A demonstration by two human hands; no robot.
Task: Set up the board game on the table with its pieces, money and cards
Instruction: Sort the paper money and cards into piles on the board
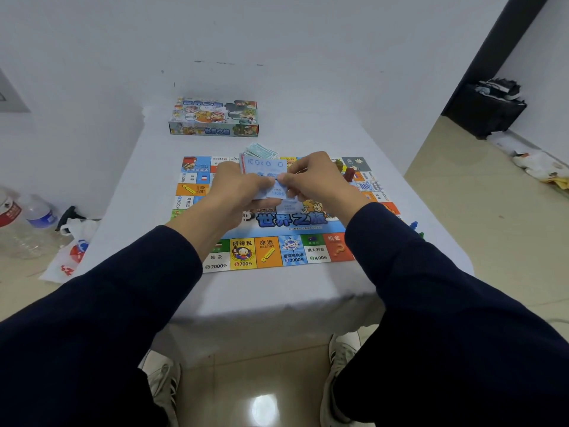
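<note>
- We see a stack of blue play-money notes [267,171] held up over the middle of the game board [268,241], which lies flat on the white-covered desk [129,192].
- The left hand [237,184] has its grip curled round the stack; the right hand [314,180] pinches a blue note at the stack's near edge.
- Just beyond the hands, green notes [261,151] lie at the board's far edge.
- A red pawn [349,174] stands on the board's right side; blue and green pawns [416,229] sit off its right edge.
- The game box [214,118] rests at the far end of the desk.
- Plastic bottles [34,214] stand on the floor at left.
</note>
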